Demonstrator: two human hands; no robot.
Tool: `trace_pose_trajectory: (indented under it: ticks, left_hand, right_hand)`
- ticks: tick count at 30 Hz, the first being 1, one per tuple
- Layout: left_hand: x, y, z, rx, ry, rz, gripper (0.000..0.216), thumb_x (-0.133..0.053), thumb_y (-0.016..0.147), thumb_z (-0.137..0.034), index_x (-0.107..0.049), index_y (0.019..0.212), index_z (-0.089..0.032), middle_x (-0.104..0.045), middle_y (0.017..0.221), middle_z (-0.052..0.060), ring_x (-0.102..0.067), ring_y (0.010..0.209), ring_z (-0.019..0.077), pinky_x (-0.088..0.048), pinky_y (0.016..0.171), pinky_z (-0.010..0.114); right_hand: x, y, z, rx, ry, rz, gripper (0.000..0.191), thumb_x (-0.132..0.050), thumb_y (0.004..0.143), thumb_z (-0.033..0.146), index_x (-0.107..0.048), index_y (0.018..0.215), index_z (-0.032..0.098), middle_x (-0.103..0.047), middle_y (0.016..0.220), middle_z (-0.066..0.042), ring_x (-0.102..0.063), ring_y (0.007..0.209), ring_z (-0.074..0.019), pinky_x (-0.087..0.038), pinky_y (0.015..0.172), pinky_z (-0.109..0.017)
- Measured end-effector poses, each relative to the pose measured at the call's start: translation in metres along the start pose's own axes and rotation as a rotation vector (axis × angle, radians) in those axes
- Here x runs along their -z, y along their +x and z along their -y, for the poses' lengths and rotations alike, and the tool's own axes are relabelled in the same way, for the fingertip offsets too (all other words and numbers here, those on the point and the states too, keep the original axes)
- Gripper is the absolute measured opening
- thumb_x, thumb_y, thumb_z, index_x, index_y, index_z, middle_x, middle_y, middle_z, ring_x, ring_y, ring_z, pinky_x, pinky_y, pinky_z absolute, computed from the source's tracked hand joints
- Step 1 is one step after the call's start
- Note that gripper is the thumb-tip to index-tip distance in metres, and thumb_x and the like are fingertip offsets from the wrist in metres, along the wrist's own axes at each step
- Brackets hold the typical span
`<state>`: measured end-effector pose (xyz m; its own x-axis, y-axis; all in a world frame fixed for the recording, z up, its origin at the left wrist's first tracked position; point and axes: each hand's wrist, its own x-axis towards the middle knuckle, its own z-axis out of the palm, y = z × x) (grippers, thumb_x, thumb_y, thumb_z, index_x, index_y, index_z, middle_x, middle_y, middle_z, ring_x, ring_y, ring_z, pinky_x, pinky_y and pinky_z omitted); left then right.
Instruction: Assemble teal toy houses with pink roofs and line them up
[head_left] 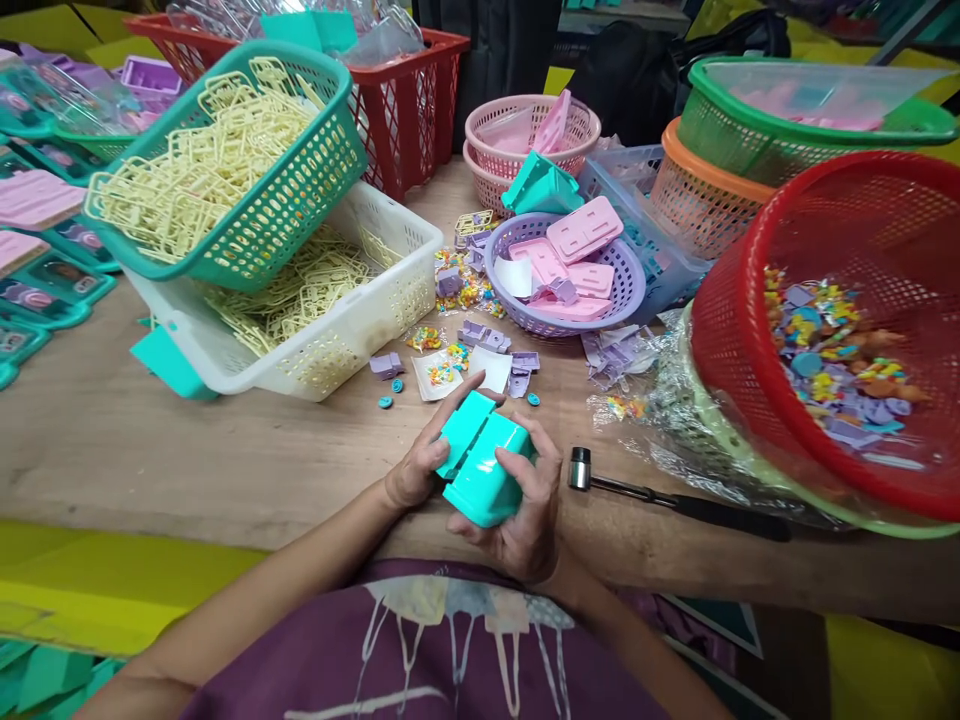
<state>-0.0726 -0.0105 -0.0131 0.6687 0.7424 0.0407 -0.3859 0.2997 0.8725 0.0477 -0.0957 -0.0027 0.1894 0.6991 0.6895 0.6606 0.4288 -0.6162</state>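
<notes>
Between my two hands is a turquoise plastic box-like toy part [491, 470], with a dark gap running across it between a larger and a smaller section. My left hand [420, 465] grips the smaller section from the left, thumb on its face. Around the larger section curl the fingers of my right hand [529, 510], thumb on top. A small hammer [622, 487] with a black handle lies just right of my right hand. Beyond my hands are a white paper square with small colourful bits [437, 377], purple plastic parts [523, 372] and small blue discs [385, 402].
At left, a teal basket of cream plastic frames [300, 215] leans on a white crate [330, 365]. A purple bowl [517, 315] holds pink parts. A large red basket [727, 330] stands tilted at right, beside crumpled clear plastic. More baskets and a red crate [405, 120] line the back.
</notes>
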Motion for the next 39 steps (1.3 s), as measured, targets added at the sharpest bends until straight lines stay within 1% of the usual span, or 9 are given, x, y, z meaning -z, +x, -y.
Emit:
trace_pose_trajectory:
  ticks: [5,10,15,20,27,32,35,39]
  left_hand:
    - [0.001,0.001,-0.002,-0.002,-0.004,0.038,0.084,-0.061,0.074,-0.051,-0.034,0.149,-0.024,-0.046,0.141,0.012,-0.047,0.125,0.0346,-0.036,0.106,0.05]
    - [0.0,-0.001,0.0,-0.056,0.07,0.076,0.083,-0.061,0.076,-0.052,-0.034,0.149,-0.024,-0.047,0.139,0.012,-0.047,0.125,0.034,-0.033,0.108,0.051]
    - [0.001,-0.002,-0.001,-0.066,0.066,0.124,0.083,-0.06,0.078,-0.052,-0.031,0.15,-0.025,-0.043,0.141,0.013,-0.049,0.121,0.0333,-0.038,0.104,0.05]
    - [0.004,-0.003,-0.004,-0.072,0.103,0.166,0.085,-0.06,0.078,-0.053,-0.027,0.151,-0.025,-0.04,0.145,0.015,-0.051,0.118,0.0328,-0.04,0.1,0.05]
    - [0.008,-0.004,-0.008,-0.096,0.169,0.222,0.084,-0.058,0.081,-0.051,-0.023,0.153,-0.026,-0.038,0.146,0.014,-0.049,0.12,0.0338,-0.04,0.1,0.05]
    - [0.011,-0.003,-0.014,-0.135,0.268,0.301,0.08,-0.058,0.083,-0.046,-0.024,0.153,-0.027,-0.039,0.144,0.014,-0.049,0.121,0.0341,-0.039,0.102,0.052]
    - [0.01,-0.004,-0.014,-0.103,0.257,0.285,0.08,-0.058,0.082,-0.047,-0.025,0.152,-0.026,-0.041,0.143,0.014,-0.047,0.122,0.0345,-0.038,0.103,0.052]
    - [0.006,-0.007,-0.01,-0.018,0.177,0.196,0.082,-0.058,0.081,-0.049,-0.025,0.152,-0.024,-0.045,0.139,0.014,-0.05,0.118,0.033,-0.038,0.102,0.051]
  right_hand:
    - [0.002,-0.001,-0.004,0.013,0.001,0.002,0.059,-0.056,0.087,0.06,-0.04,0.129,0.021,-0.035,0.141,-0.02,-0.044,0.129,-0.0365,-0.046,0.095,-0.061]
    - [0.002,-0.004,-0.009,0.005,0.005,-0.006,0.056,-0.055,0.088,0.059,-0.038,0.128,0.024,-0.033,0.144,-0.017,-0.042,0.13,-0.0373,-0.044,0.097,-0.063]
    - [0.003,-0.007,-0.008,0.022,-0.023,-0.005,0.056,-0.057,0.087,0.058,-0.038,0.127,0.024,-0.037,0.142,-0.017,-0.043,0.13,-0.0374,-0.043,0.096,-0.066]
    - [0.001,-0.01,-0.008,0.026,0.0,0.003,0.059,-0.056,0.085,0.063,-0.038,0.127,0.025,-0.035,0.144,-0.017,-0.045,0.126,-0.0382,-0.043,0.094,-0.068]
    - [-0.004,-0.017,-0.011,0.047,-0.025,-0.015,0.061,-0.062,0.083,0.061,-0.037,0.127,0.028,-0.03,0.144,-0.017,-0.042,0.128,-0.0395,-0.046,0.09,-0.065]
    - [0.004,-0.018,-0.01,0.037,-0.017,0.061,0.052,-0.054,0.089,0.057,-0.035,0.127,0.029,-0.027,0.143,-0.016,-0.041,0.128,-0.0367,-0.049,0.088,-0.061]
    - [0.007,-0.016,-0.008,0.034,-0.037,0.09,0.052,-0.052,0.089,0.058,-0.034,0.128,0.029,-0.027,0.142,-0.016,-0.039,0.13,-0.0372,-0.049,0.088,-0.06]
    - [0.003,-0.016,-0.008,0.028,-0.052,0.041,0.049,-0.053,0.089,0.053,-0.035,0.127,0.028,-0.028,0.14,-0.015,-0.037,0.131,-0.0374,-0.048,0.089,-0.059]
